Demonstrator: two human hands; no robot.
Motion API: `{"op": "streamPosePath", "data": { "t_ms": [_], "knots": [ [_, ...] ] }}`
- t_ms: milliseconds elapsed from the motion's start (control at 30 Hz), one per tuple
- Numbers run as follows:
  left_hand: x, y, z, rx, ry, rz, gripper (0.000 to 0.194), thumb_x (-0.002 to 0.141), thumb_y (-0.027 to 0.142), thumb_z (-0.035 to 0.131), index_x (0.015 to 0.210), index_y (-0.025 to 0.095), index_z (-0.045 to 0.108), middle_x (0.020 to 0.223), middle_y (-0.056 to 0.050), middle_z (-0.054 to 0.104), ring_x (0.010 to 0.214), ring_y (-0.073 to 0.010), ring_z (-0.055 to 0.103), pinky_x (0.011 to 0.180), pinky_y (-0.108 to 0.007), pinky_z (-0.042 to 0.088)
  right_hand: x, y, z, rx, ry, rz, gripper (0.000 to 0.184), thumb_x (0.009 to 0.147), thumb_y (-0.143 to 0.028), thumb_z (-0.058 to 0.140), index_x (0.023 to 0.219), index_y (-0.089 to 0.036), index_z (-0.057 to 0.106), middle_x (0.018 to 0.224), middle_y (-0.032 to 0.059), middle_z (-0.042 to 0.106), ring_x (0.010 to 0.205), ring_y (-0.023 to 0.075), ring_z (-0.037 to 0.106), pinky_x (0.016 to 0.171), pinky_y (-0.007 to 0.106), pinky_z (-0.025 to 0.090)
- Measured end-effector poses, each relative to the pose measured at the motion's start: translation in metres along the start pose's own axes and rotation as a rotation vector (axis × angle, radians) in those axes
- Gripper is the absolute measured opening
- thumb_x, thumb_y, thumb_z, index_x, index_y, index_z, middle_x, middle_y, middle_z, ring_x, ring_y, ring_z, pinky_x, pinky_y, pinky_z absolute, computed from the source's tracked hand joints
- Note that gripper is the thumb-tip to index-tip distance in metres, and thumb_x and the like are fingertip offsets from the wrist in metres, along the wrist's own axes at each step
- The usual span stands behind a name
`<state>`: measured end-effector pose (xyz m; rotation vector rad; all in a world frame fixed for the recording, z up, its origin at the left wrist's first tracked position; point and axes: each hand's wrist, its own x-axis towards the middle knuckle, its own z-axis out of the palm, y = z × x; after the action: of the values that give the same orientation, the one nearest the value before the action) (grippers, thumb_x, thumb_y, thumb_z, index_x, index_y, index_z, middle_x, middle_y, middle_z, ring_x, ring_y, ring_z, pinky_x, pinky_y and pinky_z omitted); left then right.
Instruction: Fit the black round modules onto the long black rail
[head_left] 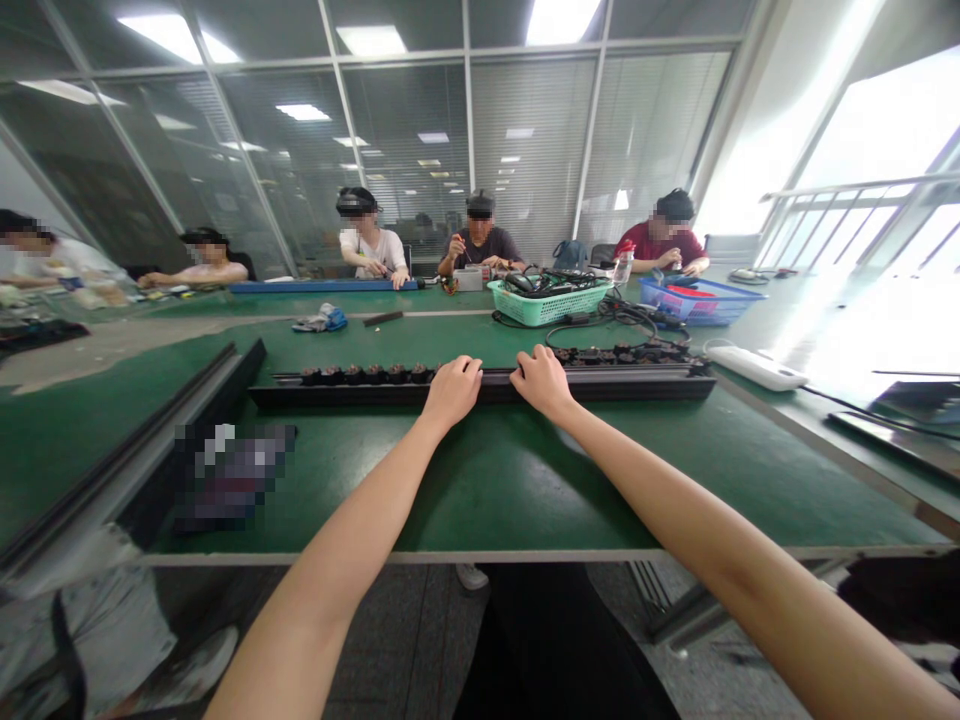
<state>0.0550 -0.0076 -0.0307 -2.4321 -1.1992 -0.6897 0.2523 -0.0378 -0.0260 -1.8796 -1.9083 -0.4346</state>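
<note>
A long black bar (360, 397), channel-like in shape, lies crosswise on the green table in front of me. A row of small dark knob-like parts (375, 375) runs along its far side at the left, and similar dark parts (622, 355) are at the right. My left hand (454, 388) is closed over the bar just left of its middle, fingers curled to the far side. A short way to the right, my right hand (541, 382) grips the same bar with bent fingers. The fingertips of both hands are partly hidden.
A green basket (551, 300) of black cables and a blue basket (701, 303) stand beyond the bar. Long dark rails (187, 430) lie at the left. A white power strip (754, 368) is at the right. Several people sit across the table.
</note>
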Motion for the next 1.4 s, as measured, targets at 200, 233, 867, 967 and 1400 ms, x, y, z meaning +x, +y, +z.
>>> {"op": "streamPosePath", "data": {
  "t_ms": [200, 233, 867, 967, 1400],
  "knots": [
    [-0.0004, -0.0023, 0.0046, -0.025, 0.039, 0.011, 0.035, 0.112, 0.026, 0.041, 0.133, 0.013, 0.067, 0.127, -0.016, 0.071, 0.115, -0.0291, 0.07, 0.103, -0.041, 0.055, -0.0004, 0.0, -0.0009, -0.006, -0.004, 0.008, 0.032, 0.103, -0.023, 0.048, 0.118, -0.014, 0.074, 0.117, 0.0189, 0.062, 0.112, 0.0312, 0.055, 0.092, 0.037, 0.047],
    [-0.0005, -0.0028, 0.0052, -0.031, 0.046, 0.013, 0.035, 0.112, 0.026, 0.042, 0.133, 0.014, 0.067, 0.127, -0.015, 0.071, 0.115, -0.0288, 0.07, 0.103, -0.041, 0.055, -0.0004, 0.0, -0.0009, -0.007, -0.004, 0.01, 0.032, 0.103, -0.023, 0.048, 0.118, -0.014, 0.074, 0.117, 0.0189, 0.062, 0.112, 0.0312, 0.055, 0.092, 0.037, 0.047],
    [0.0003, -0.0064, 0.0104, -0.065, 0.054, 0.062, 0.037, 0.112, 0.029, 0.041, 0.134, 0.014, 0.067, 0.128, -0.016, 0.07, 0.116, -0.0297, 0.069, 0.105, -0.044, 0.055, 0.0005, 0.0026, 0.0023, -0.003, 0.019, 0.03, 0.032, 0.101, -0.023, 0.049, 0.119, -0.014, 0.074, 0.116, 0.0186, 0.063, 0.113, 0.0318, 0.056, 0.093, 0.037, 0.046],
    [0.0004, -0.0058, 0.0098, -0.065, 0.056, 0.06, 0.037, 0.112, 0.028, 0.041, 0.134, 0.014, 0.067, 0.128, -0.016, 0.07, 0.116, -0.0299, 0.069, 0.105, -0.044, 0.055, 0.0012, 0.0037, 0.0035, -0.008, 0.023, 0.033, 0.032, 0.101, -0.023, 0.049, 0.119, -0.014, 0.074, 0.117, 0.0187, 0.063, 0.113, 0.0319, 0.056, 0.094, 0.037, 0.046],
    [-0.0001, -0.0035, 0.0076, -0.07, 0.046, 0.058, 0.036, 0.112, 0.028, 0.041, 0.134, 0.015, 0.066, 0.129, -0.016, 0.069, 0.117, -0.0292, 0.069, 0.106, -0.044, 0.055, 0.0014, 0.0031, 0.0009, -0.016, 0.009, 0.049, 0.031, 0.1, -0.023, 0.049, 0.119, -0.014, 0.073, 0.117, 0.0194, 0.064, 0.113, 0.0323, 0.056, 0.093, 0.038, 0.047]
  ]
}}
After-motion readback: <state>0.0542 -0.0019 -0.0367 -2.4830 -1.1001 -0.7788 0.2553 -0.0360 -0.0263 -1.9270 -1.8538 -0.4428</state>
